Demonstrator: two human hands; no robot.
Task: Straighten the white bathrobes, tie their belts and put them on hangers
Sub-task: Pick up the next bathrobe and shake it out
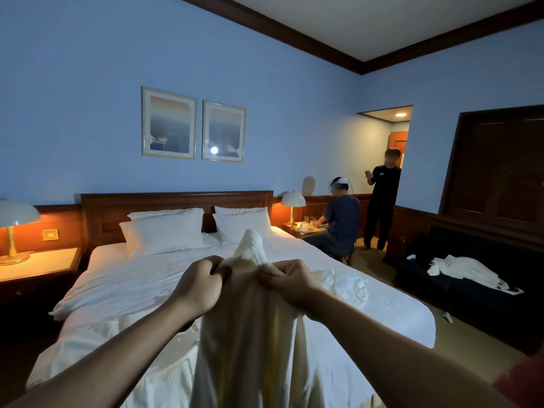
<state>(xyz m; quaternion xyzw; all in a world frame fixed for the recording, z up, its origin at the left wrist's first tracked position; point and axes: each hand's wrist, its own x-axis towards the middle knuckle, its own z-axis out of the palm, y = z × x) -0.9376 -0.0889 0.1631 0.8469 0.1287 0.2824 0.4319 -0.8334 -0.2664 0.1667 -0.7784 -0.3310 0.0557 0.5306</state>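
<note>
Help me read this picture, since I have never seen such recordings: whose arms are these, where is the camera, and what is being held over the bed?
No machine here: a person wears one wide-angle camera on the head, looking forward and down, so the two bare arms reaching in from below are their own. The left hand and the right hand each grip the top of a white bathrobe, fingers curled into the cloth, and it hangs down in front of the bed. On the bed lie white pillows and some rumpled white cloth. More white cloth, perhaps another robe, lies on the dark sofa at the right. Two other people are near the far bedside lamp.
</note>
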